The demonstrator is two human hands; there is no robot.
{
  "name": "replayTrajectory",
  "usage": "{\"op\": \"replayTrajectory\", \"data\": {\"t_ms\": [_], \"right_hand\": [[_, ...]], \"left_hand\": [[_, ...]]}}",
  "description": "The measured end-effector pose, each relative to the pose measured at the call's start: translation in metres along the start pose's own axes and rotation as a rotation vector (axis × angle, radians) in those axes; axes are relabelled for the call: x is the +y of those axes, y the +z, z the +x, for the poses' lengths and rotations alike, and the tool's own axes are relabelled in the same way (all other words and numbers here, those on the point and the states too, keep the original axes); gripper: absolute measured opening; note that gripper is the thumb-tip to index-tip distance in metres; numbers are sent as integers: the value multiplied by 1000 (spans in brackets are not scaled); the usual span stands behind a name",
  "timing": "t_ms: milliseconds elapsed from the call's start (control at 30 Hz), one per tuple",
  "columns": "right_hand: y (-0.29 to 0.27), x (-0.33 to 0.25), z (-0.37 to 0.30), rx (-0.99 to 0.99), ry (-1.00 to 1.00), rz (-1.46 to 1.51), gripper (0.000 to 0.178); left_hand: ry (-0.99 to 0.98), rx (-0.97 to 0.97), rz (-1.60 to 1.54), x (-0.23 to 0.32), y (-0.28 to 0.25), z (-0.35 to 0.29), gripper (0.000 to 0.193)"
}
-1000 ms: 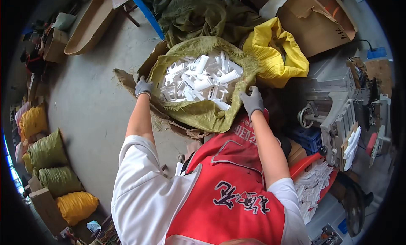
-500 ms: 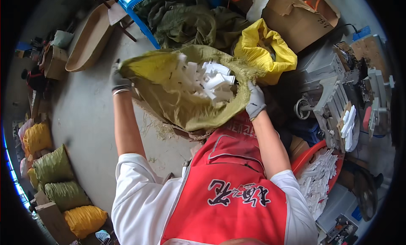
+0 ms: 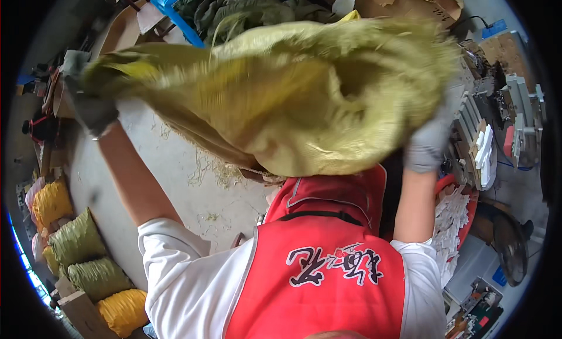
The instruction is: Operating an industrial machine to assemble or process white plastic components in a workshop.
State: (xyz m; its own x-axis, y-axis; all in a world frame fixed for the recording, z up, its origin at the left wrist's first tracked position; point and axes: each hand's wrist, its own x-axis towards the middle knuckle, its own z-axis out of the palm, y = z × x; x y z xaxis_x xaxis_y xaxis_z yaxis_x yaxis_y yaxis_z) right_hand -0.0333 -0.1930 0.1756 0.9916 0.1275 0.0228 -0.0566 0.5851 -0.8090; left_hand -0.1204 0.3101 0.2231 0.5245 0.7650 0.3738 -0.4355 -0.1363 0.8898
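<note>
A large olive-yellow woven sack is stretched wide between my two gloved hands, its cloth blurred by motion. At its left end, my left hand in a grey glove is closed on the sack's edge. On the other side, my right hand, also gloved and blurred, grips the right edge. The mouth of the sack is bunched and folded over, and its inside cannot be seen. Frayed strands hang off its lower rim near my red apron.
Full green sacks and orange sacks line the floor at left. Dark green cloth lies beyond, beside a blue frame. At right are a red tub of white pieces, grey machinery and a torn cardboard box.
Both hands have risen and spread apart, lifting the sack's rim. The white plastic pieces inside it are now hidden, and the sack covers most of the yellow bag behind it.
</note>
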Motion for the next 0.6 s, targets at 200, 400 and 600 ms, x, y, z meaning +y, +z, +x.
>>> {"op": "replayTrajectory", "data": {"t_ms": [200,400,600], "right_hand": [[-102,62,-39,-287,696,-1726,56],[-153,100,-65,-436,862,-1077,37],[-14,115,30,-144,457,-67,30]], "left_hand": [[-463,-528,829,-124,-76,-85,47],[-1046,-544,689,-163,-158,-152,33],[-395,-126,-385,-144,-87,-57,41]]}}
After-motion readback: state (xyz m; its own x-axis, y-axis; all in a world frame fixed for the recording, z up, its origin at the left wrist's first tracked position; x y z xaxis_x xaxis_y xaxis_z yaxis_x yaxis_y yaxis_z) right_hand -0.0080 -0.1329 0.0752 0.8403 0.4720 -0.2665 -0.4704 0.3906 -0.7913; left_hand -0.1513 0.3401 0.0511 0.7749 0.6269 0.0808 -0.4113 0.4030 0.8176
